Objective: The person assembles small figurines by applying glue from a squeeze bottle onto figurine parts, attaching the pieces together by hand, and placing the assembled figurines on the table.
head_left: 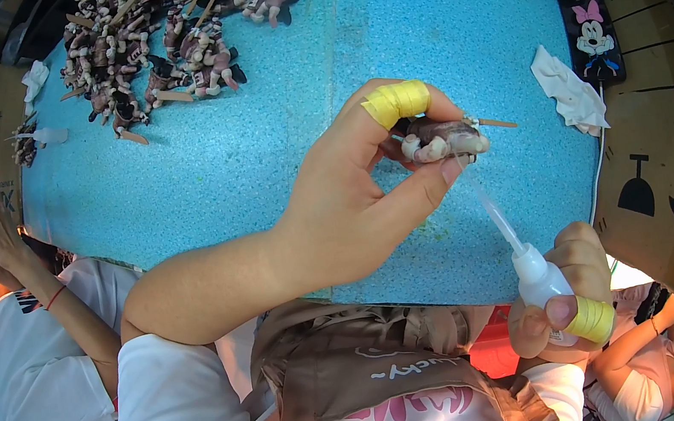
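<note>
Up close, the small figurine (pixel 441 141) is a lumpy thing of dull brown-grey with pale pinkish stubby limbs, and a thin wooden stick (pixel 495 123) pokes out of its right side. It sits pinched between thumb and forefinger of the left hand (pixel 353 200), raised above the middle of the blue tabletop (pixel 450 31). That forefinger wears a wrap of yellow tape (pixel 397 102).

The right hand (pixel 568 290), near the tabletop's front edge, is closed around a small white squeeze bottle (pixel 538 279), its thumb also bound in yellow tape. The bottle's long, clear, narrow nozzle (pixel 493 214) slants up, and its tip reaches the underside of the figurine.

The tabletop looks like speckled foam, soft and matte, with a seam running across it. At its far left corner lies a heap of similar figurines (pixel 150 47) with sticks, tangled together. A crumpled white cloth (pixel 568 92) rests near the right edge, beside a dark phone case (pixel 590 33) with a cartoon mouse.
</note>
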The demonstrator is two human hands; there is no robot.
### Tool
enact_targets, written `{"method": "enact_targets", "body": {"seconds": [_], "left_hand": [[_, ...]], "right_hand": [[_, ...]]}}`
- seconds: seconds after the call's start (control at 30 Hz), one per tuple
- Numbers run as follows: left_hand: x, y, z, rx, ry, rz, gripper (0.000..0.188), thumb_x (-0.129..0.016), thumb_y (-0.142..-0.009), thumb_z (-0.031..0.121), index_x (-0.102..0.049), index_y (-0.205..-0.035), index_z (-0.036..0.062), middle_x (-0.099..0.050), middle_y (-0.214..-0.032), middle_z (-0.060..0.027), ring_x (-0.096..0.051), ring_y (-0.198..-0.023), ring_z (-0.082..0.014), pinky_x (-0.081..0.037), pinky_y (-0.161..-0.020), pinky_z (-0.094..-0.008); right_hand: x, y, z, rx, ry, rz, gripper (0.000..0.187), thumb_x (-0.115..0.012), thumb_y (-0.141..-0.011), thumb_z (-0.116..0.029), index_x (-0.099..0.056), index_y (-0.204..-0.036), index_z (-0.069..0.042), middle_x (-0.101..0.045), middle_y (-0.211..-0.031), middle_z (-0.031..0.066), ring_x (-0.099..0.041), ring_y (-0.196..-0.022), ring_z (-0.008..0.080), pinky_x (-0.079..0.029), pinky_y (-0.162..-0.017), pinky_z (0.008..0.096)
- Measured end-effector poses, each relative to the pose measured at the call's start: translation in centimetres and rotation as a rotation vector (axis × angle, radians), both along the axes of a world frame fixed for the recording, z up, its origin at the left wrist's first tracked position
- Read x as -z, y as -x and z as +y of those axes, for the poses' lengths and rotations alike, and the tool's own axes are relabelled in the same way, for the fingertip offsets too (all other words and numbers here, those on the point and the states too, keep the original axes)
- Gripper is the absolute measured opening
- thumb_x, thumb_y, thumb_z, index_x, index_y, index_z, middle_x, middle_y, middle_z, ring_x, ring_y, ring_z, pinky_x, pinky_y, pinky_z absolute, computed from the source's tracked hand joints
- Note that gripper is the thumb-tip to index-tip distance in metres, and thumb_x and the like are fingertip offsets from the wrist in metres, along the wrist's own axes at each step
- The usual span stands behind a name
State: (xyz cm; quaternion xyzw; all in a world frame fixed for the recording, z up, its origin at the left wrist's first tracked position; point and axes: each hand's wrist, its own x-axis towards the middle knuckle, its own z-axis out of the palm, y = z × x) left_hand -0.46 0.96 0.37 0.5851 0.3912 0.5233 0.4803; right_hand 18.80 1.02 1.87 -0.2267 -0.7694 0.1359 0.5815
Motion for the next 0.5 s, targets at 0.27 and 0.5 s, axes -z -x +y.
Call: {"method": "enact_targets", "body": {"seconds": [0.27,0.5], "left_hand": [[0.06,-0.1,0.08,-0.003,0.056,-0.118,0.036,-0.054,-0.083,-0.006,-0.043,-0.116,0.0027,-0.048,-0.111,-0.008,-0.052,-0.099,-0.0153,-0.042,-0.089,-0.0302],[-0.08,-0.3,0.11,0.019,0.043,-0.162,0.035,-0.054,-0.083,-0.005,-0.043,-0.116,0.0026,-0.048,-0.112,-0.0086,-0.052,-0.1,-0.0154,-0.042,-0.088,-0.0298]], "right_hand": [[-0.27,-0.63,0.17,0.007,0.014,0.023,0.012,-0.062,-0.081,-0.024,-0.054,-0.08,-0.015,-0.035,-0.05,-0.0045,-0.029,-0.04,0.009,-0.019,-0.04,0.026],[-0.39,-0.83,0.3,-0.014,0.024,-0.027,0.01,-0.063,-0.081,-0.023,-0.055,-0.078,-0.016,-0.035,-0.05,-0.0049,-0.029,-0.039,0.0093,-0.019,-0.041,0.0263]]}}
